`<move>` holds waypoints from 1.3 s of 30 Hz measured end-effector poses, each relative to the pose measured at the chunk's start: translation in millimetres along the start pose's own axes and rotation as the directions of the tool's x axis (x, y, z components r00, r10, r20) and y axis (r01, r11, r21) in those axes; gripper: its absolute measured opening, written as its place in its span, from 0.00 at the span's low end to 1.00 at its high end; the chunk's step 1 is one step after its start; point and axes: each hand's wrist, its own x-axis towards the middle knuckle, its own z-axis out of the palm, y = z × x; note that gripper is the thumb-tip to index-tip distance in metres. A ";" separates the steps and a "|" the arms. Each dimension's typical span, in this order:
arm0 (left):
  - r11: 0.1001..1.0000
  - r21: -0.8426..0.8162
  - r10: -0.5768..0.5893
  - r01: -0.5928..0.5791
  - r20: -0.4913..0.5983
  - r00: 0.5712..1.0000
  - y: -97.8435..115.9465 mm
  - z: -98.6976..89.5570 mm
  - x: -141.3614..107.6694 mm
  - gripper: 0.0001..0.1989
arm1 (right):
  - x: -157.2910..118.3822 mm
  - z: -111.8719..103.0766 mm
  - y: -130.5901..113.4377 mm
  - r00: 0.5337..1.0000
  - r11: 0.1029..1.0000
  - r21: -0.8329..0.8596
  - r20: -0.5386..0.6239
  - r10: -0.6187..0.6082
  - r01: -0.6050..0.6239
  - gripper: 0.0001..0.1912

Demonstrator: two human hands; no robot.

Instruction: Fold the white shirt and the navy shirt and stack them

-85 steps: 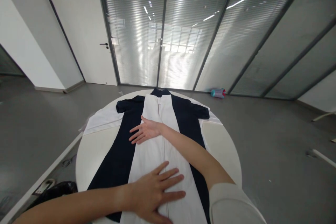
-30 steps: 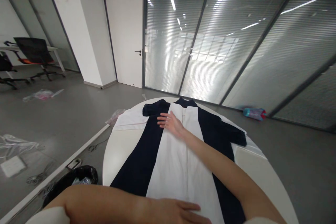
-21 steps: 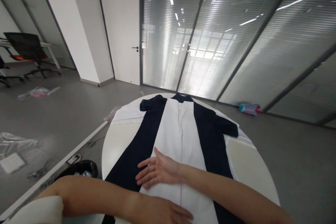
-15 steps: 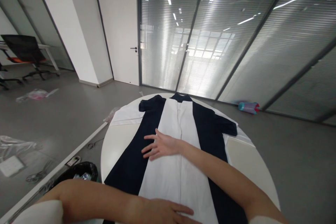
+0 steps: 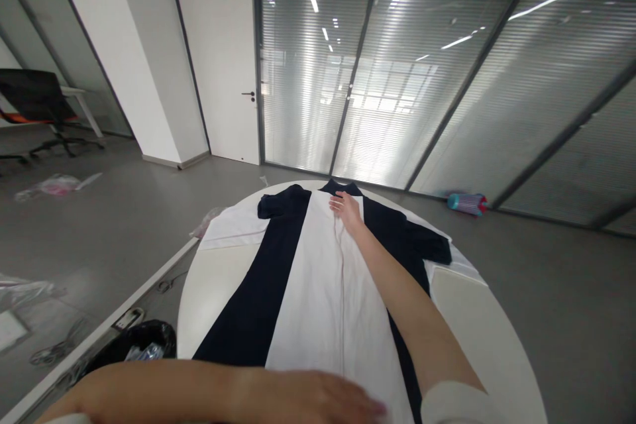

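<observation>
A navy short-sleeved garment (image 5: 253, 291) lies spread on a round white table (image 5: 213, 281), with its collar at the far end. Down its middle runs a broad white panel (image 5: 308, 298) with a lengthwise seam. My right hand (image 5: 348, 211) reaches to the top of this panel just below the collar, fingers stretched out and resting on the fabric. Low in the view, my left hand (image 5: 313, 397) stretches across the near part of the panel, fingers extended and slightly blurred. White cloth (image 5: 236, 225) shows from under both sleeves.
A black-lined bin (image 5: 159, 338) with wrappers stands at the table's left, beside a floor cable strip (image 5: 149, 281). Behind the table is a glass partition (image 5: 308, 99). A striped bundle (image 5: 467, 204) lies on the floor at right; an office chair (image 5: 37, 99) stands far left.
My right hand has moved from the middle of the white panel up to its top near the collar. My left hand stays low, shifted slightly, its fingers now closer together.
</observation>
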 end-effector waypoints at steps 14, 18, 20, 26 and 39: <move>0.699 0.365 -0.579 0.616 -0.218 0.786 -219.0 -65.8 -15.8 0.31 | -120.7 -69.4 29.7 0.834 0.177 -0.815 0.541 -0.106 0.552 0.34; 0.662 0.373 -0.623 0.649 -0.207 0.754 -219.6 -60.0 -23.5 0.34 | -120.2 -64.3 21.4 0.829 0.113 -0.824 0.559 0.013 0.555 0.34; 0.658 0.371 -0.628 0.655 -0.210 0.750 -217.2 -60.3 -23.5 0.34 | -118.5 -63.3 17.7 0.832 0.131 -0.827 0.554 0.031 0.547 0.34; 0.729 0.337 -0.574 0.596 -0.173 0.800 -177.4 -63.5 -13.8 0.35 | -144.0 -76.5 2.8 0.825 0.379 -0.745 0.554 -0.107 0.550 0.34; 0.938 0.183 -0.297 0.295 -0.017 0.955 -36.3 -8.0 12.6 0.45 | -363.3 -166.4 -44.9 0.697 0.199 -0.673 0.709 -0.101 0.713 0.28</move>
